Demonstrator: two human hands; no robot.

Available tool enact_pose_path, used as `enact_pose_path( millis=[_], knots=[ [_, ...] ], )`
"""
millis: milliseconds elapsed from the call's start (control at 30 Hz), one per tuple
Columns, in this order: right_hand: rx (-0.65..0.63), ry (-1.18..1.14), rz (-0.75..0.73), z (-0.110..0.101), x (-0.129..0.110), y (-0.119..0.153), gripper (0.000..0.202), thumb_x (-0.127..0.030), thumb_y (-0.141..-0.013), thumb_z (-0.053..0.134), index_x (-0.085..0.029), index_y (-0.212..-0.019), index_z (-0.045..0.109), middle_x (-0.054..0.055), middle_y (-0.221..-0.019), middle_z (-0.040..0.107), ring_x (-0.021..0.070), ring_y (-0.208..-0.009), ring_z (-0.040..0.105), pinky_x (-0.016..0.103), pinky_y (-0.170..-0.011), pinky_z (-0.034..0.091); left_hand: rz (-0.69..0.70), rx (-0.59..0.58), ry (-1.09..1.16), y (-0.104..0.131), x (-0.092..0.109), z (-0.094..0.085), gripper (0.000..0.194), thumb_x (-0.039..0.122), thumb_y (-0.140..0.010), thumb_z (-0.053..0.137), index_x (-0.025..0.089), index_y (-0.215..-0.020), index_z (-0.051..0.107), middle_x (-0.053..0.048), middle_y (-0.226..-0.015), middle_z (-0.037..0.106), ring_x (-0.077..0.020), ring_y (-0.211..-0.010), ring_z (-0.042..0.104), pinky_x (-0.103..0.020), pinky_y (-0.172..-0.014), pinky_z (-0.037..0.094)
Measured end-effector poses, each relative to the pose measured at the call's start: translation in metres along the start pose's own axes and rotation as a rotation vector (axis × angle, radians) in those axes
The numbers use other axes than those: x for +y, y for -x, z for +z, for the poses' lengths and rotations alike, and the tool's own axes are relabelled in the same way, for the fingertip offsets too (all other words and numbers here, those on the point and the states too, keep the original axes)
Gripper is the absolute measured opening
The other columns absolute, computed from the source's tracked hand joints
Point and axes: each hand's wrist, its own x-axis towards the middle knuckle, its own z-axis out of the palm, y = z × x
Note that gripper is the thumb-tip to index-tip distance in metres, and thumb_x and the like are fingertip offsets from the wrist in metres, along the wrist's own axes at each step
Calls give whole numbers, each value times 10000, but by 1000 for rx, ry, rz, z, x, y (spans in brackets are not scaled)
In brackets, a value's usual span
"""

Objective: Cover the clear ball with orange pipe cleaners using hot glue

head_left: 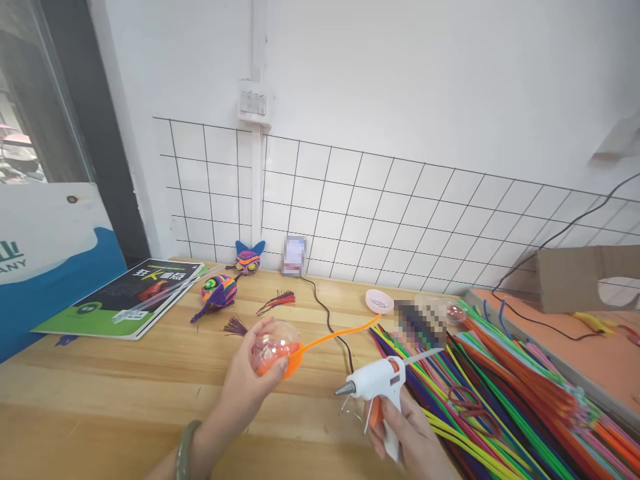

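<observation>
A clear plastic ball (287,331) is gripped in my left hand (255,367), fingers behind it and thumb across its lower front. Orange covers the ball's lower part, and an orange pipe cleaner (340,332) runs from it up to the right. My right hand (405,427) is wrapped round the handle of a white hot glue gun (377,379). The gun's metal nozzle points left toward the ball but stays apart from it. A glue stick (424,356) juts out of the gun's back end. Part of my right hand's grip is hidden by the handle.
Many coloured pipe cleaners (520,373) lie at the right, with red-handled scissors (473,410) on them. Two striped yarn-like figures (220,291) and tassels (277,301) sit behind the ball. A pink dish (379,302) stands farther back. At left lies a book (145,293).
</observation>
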Motion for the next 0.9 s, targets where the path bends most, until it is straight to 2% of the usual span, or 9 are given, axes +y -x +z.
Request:
enact_pose_path(
  millis=[133, 300, 367, 467, 600, 667, 767, 833, 900],
  knots=[
    [54, -91, 38, -1, 3, 1, 501, -634, -797, 538, -157, -644, 520, -30, -492, 501, 75, -377, 449, 199, -404, 249, 44, 6, -114, 4, 1, 2, 623, 258, -643, 704, 178, -1222, 488, -145, -1227, 577, -325, -1144, 540, -440, -952, 443],
    [138, 31, 22, 1, 0, 3, 483, -588, -811, 553, -130, -661, 583, 30, -460, 583, 86, -382, 450, 207, -414, 259, 92, 44, -123, 6, -3, 6, 641, 246, -632, 701, 208, -1241, 504, -119, -1185, 612, -315, -1114, 553, -434, -952, 440],
    [121, 70, 8, 2, -2, 3, 485, -591, -818, 536, -124, -704, 600, 22, -433, 567, 83, -360, 422, 207, -402, 247, 94, 32, -121, 7, -5, 6, 640, 247, -662, 682, 224, -1270, 483, -110, -1183, 595, -295, -1089, 558, -427, -950, 435],
    [107, 93, -13, 3, -3, 2, 486, -606, -816, 521, -129, -766, 604, -33, -384, 479, 77, -335, 385, 198, -378, 234, 83, -52, -110, 7, -9, 4, 563, 241, -721, 643, 230, -1259, 481, -100, -1151, 586, -265, -1041, 571, -408, -930, 443],
    [105, 146, -18, 6, -6, 2, 513, -656, -790, 506, -152, -728, 571, -59, -398, 443, 59, -321, 338, 192, -366, 244, 69, -77, -73, 5, -15, 3, 508, 259, -714, 649, 215, -1198, 500, -92, -1078, 603, -253, -965, 598, -388, -881, 471],
    [90, 232, 70, 7, -9, 3, 580, -716, -793, 415, -168, -649, 537, -55, -383, 428, 59, -312, 321, 196, -360, 235, 64, -75, -71, 4, -14, 3, 523, 271, -700, 652, 209, -1192, 489, -99, -1120, 575, -255, -982, 592, -387, -891, 466],
    [60, 454, 284, 9, -14, 3, 637, -809, -734, 334, -202, -589, 465, -63, -362, 374, 83, -324, 345, 203, -349, 218, 45, -94, -95, 2, -10, 3, 533, 276, -696, 636, 185, -1188, 451, -123, -1187, 504, -259, -1039, 562, -391, -914, 454],
    [-22, 612, 357, 11, -15, 1, 619, -809, -715, 370, -207, -584, 437, -61, -419, 380, 87, -367, 362, 205, -360, 216, 42, -85, -117, 1, -7, 3, 541, 278, -694, 621, 167, -1186, 427, -141, -1206, 470, -268, -1068, 541, -409, -931, 441],
    [-140, 733, 354, 12, -14, -1, 580, -741, -762, 407, -197, -563, 422, -54, -474, 372, 84, -420, 356, 208, -387, 212, 60, -82, -156, 0, -6, 4, 547, 279, -695, 606, 158, -1192, 412, -151, -1205, 465, -279, -1082, 527, -440, -952, 419]
  ],
)
